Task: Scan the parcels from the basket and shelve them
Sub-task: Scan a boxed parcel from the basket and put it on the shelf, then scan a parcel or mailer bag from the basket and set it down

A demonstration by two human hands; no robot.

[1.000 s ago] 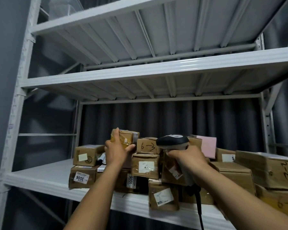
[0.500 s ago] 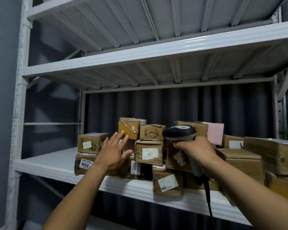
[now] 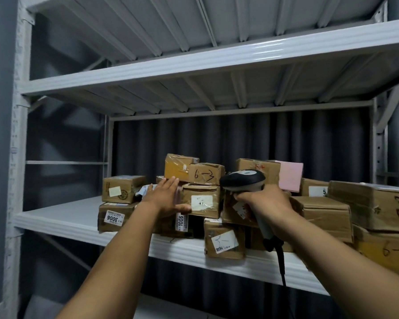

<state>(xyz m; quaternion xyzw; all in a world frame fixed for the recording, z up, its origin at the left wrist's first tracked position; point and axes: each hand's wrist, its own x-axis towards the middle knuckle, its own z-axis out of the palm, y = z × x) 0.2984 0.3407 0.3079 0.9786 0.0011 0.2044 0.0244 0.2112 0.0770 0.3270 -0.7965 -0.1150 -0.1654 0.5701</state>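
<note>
A barcode scanner (image 3: 242, 180) is gripped by the right hand (image 3: 266, 199) before parcels (image 3: 202, 200) piled along the shelf's (image 3: 62, 217) front edge; the left hand (image 3: 164, 199) is held flat, fingers straight, gripping nothing.

White painted metal shelf (image 3: 62, 224), glossy front edge. Brown cardboard parcels (image 3: 325, 217), matt, with shiny clear tape (image 3: 176, 170) and white paper labels (image 3: 201, 201). Smooth black-and-grey plastic scanner (image 3: 242, 180), slight sheen. Dark pleated cloth curtain (image 3: 217, 139), matt.
</note>
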